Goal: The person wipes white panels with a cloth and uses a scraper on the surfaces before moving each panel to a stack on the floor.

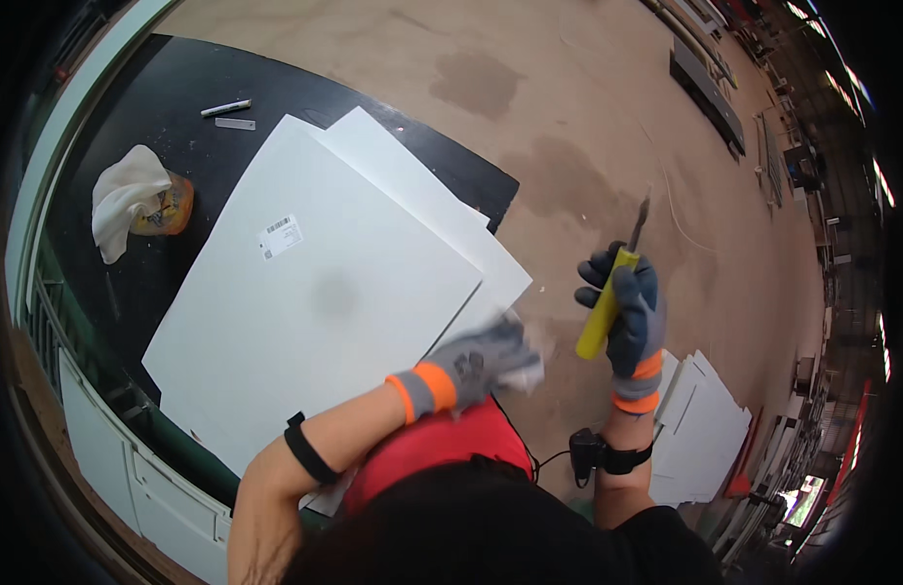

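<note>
My right hand, in a grey glove with an orange cuff, is closed around the yellow handle of a hand tool. Its slim dark metal end points up and away; the exact kind does not show clearly. My left hand, gloved alike, is smeared by motion near my body, at the near right edge of a large white panel. A white cloth-like piece shows under its fingers and appears gripped. The panel bears a printed label and lies over another white panel.
A dark table carries the panels. On its left stand an orange-yellow tub with a white cloth draped on it, and farther back a white marker-like stick. More white panels lie beyond my right forearm.
</note>
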`<state>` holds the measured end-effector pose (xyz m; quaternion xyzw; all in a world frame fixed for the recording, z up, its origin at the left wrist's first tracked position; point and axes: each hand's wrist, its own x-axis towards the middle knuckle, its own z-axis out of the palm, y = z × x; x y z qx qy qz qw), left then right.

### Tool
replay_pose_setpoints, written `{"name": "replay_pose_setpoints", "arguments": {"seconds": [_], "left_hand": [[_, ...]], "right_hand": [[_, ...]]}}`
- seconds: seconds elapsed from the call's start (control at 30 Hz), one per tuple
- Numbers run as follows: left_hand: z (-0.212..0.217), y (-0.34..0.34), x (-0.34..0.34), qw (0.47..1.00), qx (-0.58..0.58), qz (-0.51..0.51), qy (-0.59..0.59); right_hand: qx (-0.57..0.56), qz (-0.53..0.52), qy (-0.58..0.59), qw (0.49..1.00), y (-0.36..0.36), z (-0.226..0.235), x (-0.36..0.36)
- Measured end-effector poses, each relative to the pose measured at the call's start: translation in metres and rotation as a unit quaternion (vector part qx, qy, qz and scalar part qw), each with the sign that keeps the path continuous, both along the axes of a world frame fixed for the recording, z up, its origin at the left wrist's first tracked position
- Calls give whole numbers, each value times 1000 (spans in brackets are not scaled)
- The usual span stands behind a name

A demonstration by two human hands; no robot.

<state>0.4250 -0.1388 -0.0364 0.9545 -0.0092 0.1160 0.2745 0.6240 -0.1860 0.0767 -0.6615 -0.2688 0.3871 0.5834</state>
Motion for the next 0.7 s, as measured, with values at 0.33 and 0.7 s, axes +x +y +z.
{"name": "replay_pose_setpoints", "arguments": {"seconds": [0.33,0.7], "left_hand": [[20,91,-223,798,-134,575,-121],[-67,158,-281,661,44,749,13]], "right_hand": [[-209,308,-491,788,-44,-26,-47],[-340,400,-520,674,-9,-20,-68]]}}
